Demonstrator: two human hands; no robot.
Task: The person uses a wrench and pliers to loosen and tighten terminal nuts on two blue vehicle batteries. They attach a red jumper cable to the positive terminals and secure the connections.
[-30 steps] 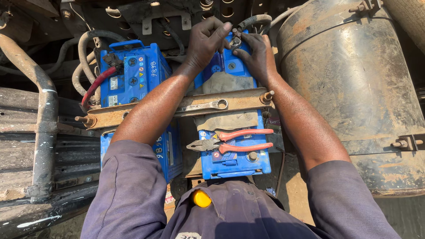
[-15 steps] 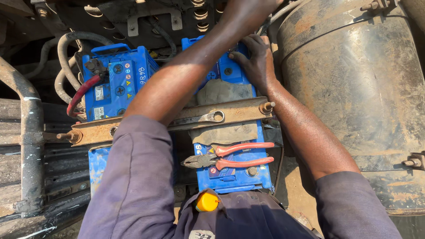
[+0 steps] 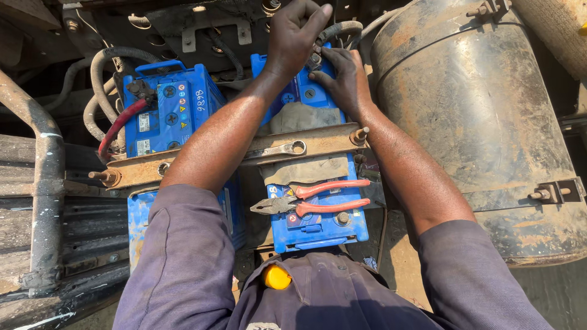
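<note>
Two blue batteries sit side by side in a vehicle bay, the left battery (image 3: 165,113) and the right battery (image 3: 318,214). My left hand (image 3: 296,33) and my right hand (image 3: 339,73) meet at the far end of the right battery, fingers closed around a cable clamp (image 3: 315,60) on its terminal, with a dark cable (image 3: 342,27) leading away. Red-handled pliers (image 3: 312,198) lie on the right battery's near top. A spanner (image 3: 278,150) rests on the rusty hold-down bar (image 3: 244,156) crossing both batteries.
A large rusty cylindrical tank (image 3: 483,116) stands to the right. A red cable (image 3: 119,128) and grey hoses (image 3: 98,85) run to the left battery. A metal step and pipe frame (image 3: 46,201) lie at the left. A yellow-capped item (image 3: 277,277) pokes from my shirt.
My left hand dipped out of the top of the view and came back down onto the clamp beside my right hand. The view shifted slightly.
</note>
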